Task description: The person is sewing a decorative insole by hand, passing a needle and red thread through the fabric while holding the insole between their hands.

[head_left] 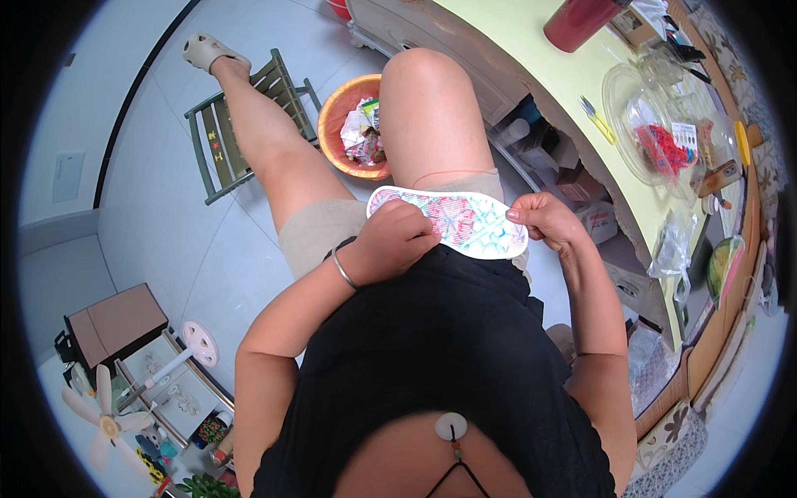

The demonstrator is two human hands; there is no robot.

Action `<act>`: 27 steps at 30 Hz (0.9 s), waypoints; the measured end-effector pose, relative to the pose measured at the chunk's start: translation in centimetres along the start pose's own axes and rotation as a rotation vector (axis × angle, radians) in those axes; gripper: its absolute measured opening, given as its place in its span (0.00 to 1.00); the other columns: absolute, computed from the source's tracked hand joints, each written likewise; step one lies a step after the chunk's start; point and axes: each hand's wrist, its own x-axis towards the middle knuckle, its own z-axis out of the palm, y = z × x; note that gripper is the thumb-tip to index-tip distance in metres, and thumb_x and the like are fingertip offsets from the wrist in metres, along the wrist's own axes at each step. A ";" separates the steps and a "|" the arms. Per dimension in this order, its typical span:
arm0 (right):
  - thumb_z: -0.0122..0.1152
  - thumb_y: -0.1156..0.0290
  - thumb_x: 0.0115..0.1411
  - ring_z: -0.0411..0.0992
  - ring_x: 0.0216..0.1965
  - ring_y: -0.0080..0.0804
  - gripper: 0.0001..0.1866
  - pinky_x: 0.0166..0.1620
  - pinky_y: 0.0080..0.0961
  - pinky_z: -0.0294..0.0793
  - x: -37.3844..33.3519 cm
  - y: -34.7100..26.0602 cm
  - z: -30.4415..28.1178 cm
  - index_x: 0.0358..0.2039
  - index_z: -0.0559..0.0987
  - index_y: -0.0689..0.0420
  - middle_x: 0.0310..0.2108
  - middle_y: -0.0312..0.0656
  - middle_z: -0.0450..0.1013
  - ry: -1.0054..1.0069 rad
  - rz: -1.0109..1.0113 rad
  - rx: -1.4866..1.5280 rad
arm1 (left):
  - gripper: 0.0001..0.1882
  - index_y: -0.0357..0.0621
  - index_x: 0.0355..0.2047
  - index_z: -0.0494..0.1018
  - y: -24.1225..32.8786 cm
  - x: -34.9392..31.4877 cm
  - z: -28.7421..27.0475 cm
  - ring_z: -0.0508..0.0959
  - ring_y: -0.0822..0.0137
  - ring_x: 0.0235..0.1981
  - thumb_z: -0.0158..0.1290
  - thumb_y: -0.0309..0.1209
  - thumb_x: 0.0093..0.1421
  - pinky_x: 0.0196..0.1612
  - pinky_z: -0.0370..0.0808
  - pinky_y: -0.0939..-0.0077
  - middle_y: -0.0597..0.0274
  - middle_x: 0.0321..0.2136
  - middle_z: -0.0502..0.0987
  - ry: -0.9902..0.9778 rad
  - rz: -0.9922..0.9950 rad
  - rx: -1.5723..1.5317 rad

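Observation:
A white-edged insole with a printed pattern in pink, red and blue lies across my lap. Part of its middle shows red stitching. My right hand grips its right end, thumb on top and the fingers underneath. Over the left part of the insole, my left hand is closed, its fingertips pressed together at the patterned surface. Whatever sits between those fingertips is too small or hidden to make out. A thin red thread arcs over my bare thigh just beyond the insole.
An orange bin holding scraps stands on the floor beyond my lap, beside a folding stool. On the right, a pale green table carries yellow-handled scissors, a clear plastic tray and red thread. A white fan is at lower left.

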 end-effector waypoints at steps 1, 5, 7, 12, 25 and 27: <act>0.68 0.69 0.51 0.54 0.13 0.13 0.10 0.16 0.13 0.49 0.3 0.3 -0.1 0.24 0.78 0.62 0.15 0.30 0.68 -0.043 0.023 0.065 | 0.06 0.44 0.27 0.75 -0.1 -0.1 0.1 0.73 0.64 0.28 0.58 0.25 0.47 0.32 0.68 0.69 0.65 0.26 0.72 0.005 0.017 0.014; 0.65 0.72 0.54 0.53 0.11 0.12 0.08 0.14 0.12 0.47 0.5 0.7 -0.2 0.24 0.77 0.62 0.14 0.30 0.67 -0.150 0.084 0.278 | 0.07 0.43 0.26 0.74 -0.3 0.0 0.2 0.74 0.63 0.29 0.58 0.24 0.45 0.32 0.69 0.69 0.65 0.27 0.72 0.076 0.076 0.084; 0.64 0.72 0.55 0.52 0.11 0.12 0.08 0.14 0.12 0.46 0.4 0.6 -0.1 0.24 0.77 0.63 0.15 0.30 0.66 -0.178 0.085 0.348 | 0.08 0.44 0.26 0.73 -0.1 0.3 0.0 0.74 0.63 0.28 0.59 0.23 0.43 0.32 0.70 0.68 0.65 0.26 0.72 0.106 0.109 0.131; 0.62 0.70 0.57 0.53 0.13 0.12 0.09 0.16 0.12 0.48 -1.4 -1.9 1.5 0.31 0.77 0.64 0.16 0.30 0.65 -0.120 -0.039 0.340 | 0.12 0.43 0.27 0.74 0.1 1.1 -1.3 0.74 0.61 0.26 0.60 0.22 0.40 0.31 0.71 0.67 0.61 0.23 0.73 0.225 -0.145 0.072; 0.50 0.78 0.61 0.54 0.23 0.16 0.12 0.25 0.12 0.55 -14.2 -11.3 -3.4 0.45 0.67 0.68 0.28 0.34 0.59 -0.011 -1.108 0.568 | 0.04 0.31 0.32 0.73 -3.3 -0.1 -7.6 0.79 0.72 0.28 0.53 0.21 0.57 0.35 0.76 0.81 0.56 0.30 0.79 0.921 -0.991 -1.171; 0.50 0.77 0.62 0.52 0.22 0.17 0.13 0.24 0.13 0.54 -16.2 -11.6 -6.1 0.45 0.67 0.71 0.27 0.33 0.57 -0.034 -1.200 0.583 | 0.04 0.31 0.32 0.73 -3.1 -0.6 -7.9 0.79 0.71 0.29 0.53 0.21 0.57 0.35 0.77 0.80 0.55 0.30 0.79 0.968 -0.981 -1.181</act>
